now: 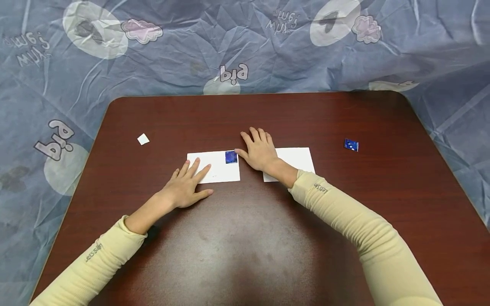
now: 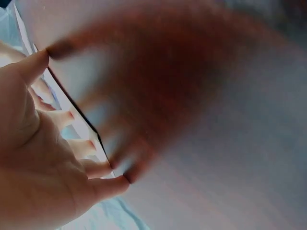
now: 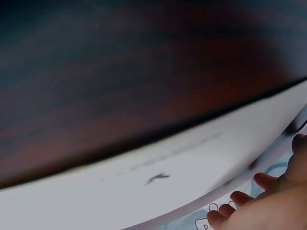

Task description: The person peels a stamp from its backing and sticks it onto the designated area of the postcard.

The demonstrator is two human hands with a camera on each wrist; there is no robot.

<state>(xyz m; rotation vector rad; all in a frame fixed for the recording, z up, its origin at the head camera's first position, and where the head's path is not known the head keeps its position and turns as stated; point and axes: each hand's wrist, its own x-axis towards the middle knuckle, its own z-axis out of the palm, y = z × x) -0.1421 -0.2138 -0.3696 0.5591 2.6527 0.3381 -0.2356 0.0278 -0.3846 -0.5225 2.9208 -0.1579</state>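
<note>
A white, envelope-like paper rectangle (image 1: 219,172) lies mid-table with a dark blue stamp-like square (image 1: 231,157) at its upper right corner. My left hand (image 1: 185,189) rests with spread, straight fingers over its left part, the thumb just below its lower edge. My right hand (image 1: 260,151) is spread to the right of the blue square, its thumb tip beside that corner; whether it touches cannot be told. Partly covered by the right hand and wrist is a second white rectangle (image 1: 296,157). The right wrist view shows faint marks on a white sheet (image 3: 158,179).
A small white square (image 1: 143,139) lies at the left of the brown table (image 1: 245,114). A small blue piece with white spots (image 1: 351,145) lies at the right. Behind the table hangs a wrinkled blue printed cloth (image 1: 172,63).
</note>
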